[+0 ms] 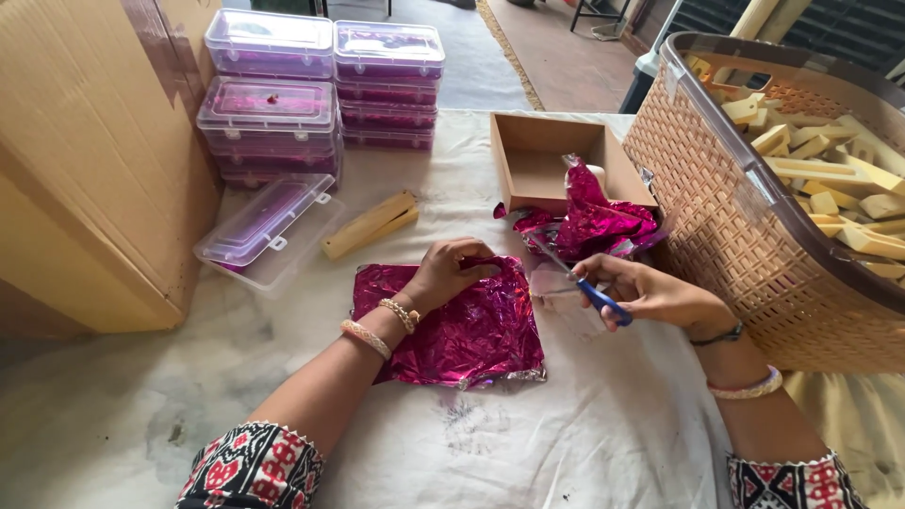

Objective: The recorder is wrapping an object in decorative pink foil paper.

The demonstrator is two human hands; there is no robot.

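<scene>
At the middle of the table (584, 443), the blue-handled scissors (575, 278) are held in the closed grip of the right hand (650, 294), their blades pointing up and left toward the top right corner of the magenta foil sheet (462, 325). The sheet is pressed flat by the left hand (448, 273), fingers curled down on its upper edge, so that hand is the nearer one. Just beyond the blades, crumpled foil (599, 221) is seen against an open cardboard box (542, 160), with a woven basket (726, 217) to the right.
</scene>
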